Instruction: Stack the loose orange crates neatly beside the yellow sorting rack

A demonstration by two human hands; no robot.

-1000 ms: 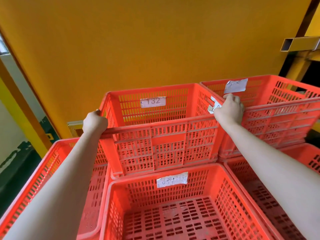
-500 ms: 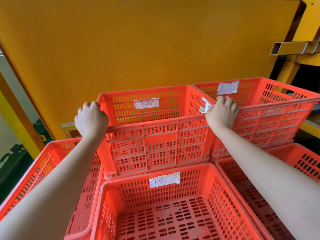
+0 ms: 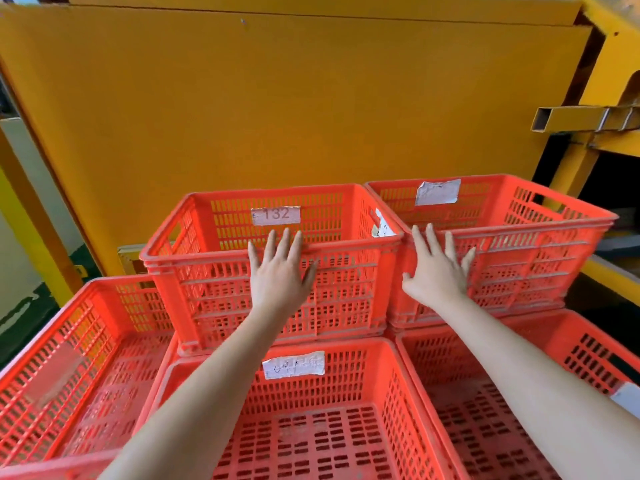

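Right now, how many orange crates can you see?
5: upper left crate, upper right crate, lower left crate, lower middle crate, lower right crate. More may sit hidden underneath.

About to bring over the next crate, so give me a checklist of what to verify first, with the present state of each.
1. Left hand free: ok, open and flat on the front wall of the 132 crate.
2. Right hand free: ok, open against the neighbour crate.
3. 132 crate level: ok, rim looks level.
4. The two upper crates side by side: ok, their rims meet at the corner.
5. 132 crate seated squarely on the crate beneath: cannot tell, the base is partly hidden.
6. Front middle crate empty: ok.
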